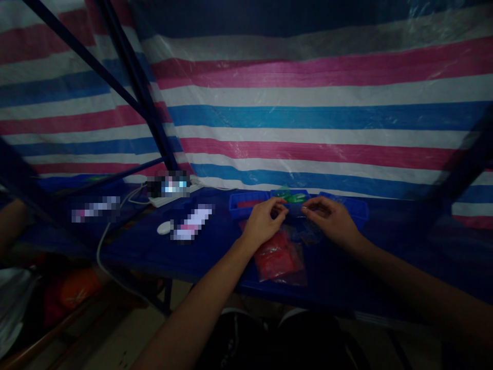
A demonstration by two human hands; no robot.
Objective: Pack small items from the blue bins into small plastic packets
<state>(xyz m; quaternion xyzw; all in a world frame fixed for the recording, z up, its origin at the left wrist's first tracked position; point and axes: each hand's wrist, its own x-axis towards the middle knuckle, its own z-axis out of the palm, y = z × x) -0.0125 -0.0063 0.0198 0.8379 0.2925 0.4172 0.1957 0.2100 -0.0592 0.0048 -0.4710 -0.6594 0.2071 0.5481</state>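
Observation:
My left hand (pixel 265 218) is closed in a pinch in front of the blue bins, its fingertips on something too small to make out. Close by on the right, my right hand (pixel 327 216) pinches as well, with a tiny item at its fingertips that I cannot identify. Behind them stand a left blue bin (pixel 236 204) with red contents, a middle bin with green pieces (pixel 295 198), and a right blue bin (pixel 360 209). Red pieces in clear plastic bags (pixel 277 257) lie on the table below my hands.
Left on the blue table (pixel 150 252) are a round white object (pixel 165 228), a blurred-out phone-like item (pixel 193 222) and a white power strip (pixel 177 194) with cables. Blue metal bars and a striped sheet stand behind. Another person's arm (pixel 11 221) shows at far left.

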